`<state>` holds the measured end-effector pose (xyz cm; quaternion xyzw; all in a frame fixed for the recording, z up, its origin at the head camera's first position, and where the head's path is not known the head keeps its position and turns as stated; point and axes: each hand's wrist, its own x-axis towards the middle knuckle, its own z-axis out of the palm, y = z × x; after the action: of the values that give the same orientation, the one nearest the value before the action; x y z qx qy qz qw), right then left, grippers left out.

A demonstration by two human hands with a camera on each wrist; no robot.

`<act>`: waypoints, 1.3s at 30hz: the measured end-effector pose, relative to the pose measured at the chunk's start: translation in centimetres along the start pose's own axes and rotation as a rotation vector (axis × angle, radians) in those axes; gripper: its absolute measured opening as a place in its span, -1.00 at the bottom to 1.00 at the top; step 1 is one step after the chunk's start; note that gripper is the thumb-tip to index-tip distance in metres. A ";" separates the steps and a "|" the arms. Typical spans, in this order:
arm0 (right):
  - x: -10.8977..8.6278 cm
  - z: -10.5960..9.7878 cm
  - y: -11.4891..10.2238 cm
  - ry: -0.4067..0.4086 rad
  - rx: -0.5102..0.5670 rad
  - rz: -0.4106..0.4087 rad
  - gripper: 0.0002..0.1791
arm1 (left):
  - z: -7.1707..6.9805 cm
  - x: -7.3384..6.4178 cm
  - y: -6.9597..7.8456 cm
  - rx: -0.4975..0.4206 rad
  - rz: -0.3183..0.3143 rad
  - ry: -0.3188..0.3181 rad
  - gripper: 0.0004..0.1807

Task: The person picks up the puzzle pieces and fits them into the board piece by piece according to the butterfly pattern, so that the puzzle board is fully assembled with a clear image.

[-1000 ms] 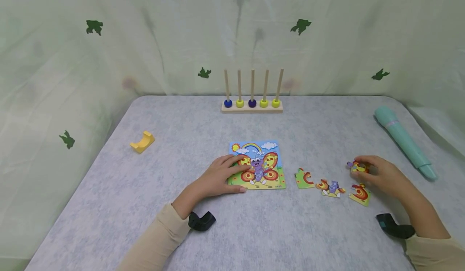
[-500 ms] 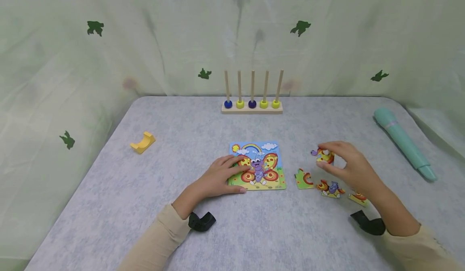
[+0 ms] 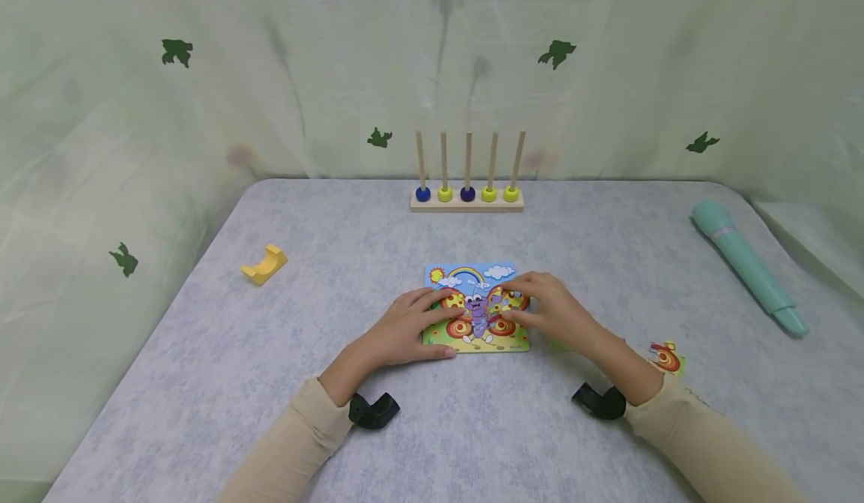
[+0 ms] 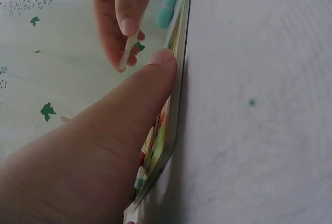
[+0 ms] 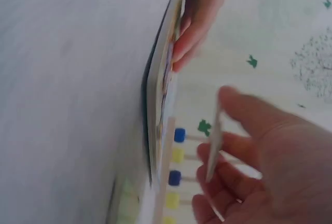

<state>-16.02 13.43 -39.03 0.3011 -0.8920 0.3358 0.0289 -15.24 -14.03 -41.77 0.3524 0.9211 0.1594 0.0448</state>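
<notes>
Puzzle board (image 3: 475,309) was lying flat mid-table (image 3: 337,263). Left hand (image 3: 405,330) was rested on its left edge, fingers straight, thumb at the near edge. A puzzle piece (image 5: 213,143) was pinched between thumb and fingers of right hand (image 3: 550,312), held just above the board's right half. One loose piece (image 3: 666,357) was seen on the right.

A child's play corner is showing here: a grey padded table (image 3: 324,248), leaf-print curtains (image 3: 135,76) hanging around it, a 5-peg bead toy (image 3: 467,188) sitting at 12 o'clock, a butterfly puzzle (image 3: 475,308) lying centrally.
</notes>
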 end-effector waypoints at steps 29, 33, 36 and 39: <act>2.4 2.1 0.9 -0.158 0.002 0.098 -0.55 | -0.4 1.9 2.3 0.156 -0.036 -0.053 -0.26; 2.3 2.1 0.8 -0.145 -0.042 0.099 -0.55 | -0.7 2.3 2.9 0.202 -0.057 -0.070 -0.30; 2.3 2.1 0.7 -0.144 -0.072 0.096 -0.55 | -0.9 2.4 3.1 0.208 -0.065 -0.071 -0.34; 2.2 2.0 0.9 -0.157 -0.071 0.080 -0.54 | -0.9 2.5 3.2 0.211 -0.071 -0.073 -0.35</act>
<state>-18.06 11.62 -40.52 0.2893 -0.9142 0.2803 -0.0440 -15.24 -10.37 -39.80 0.3280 0.9423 0.0471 0.0465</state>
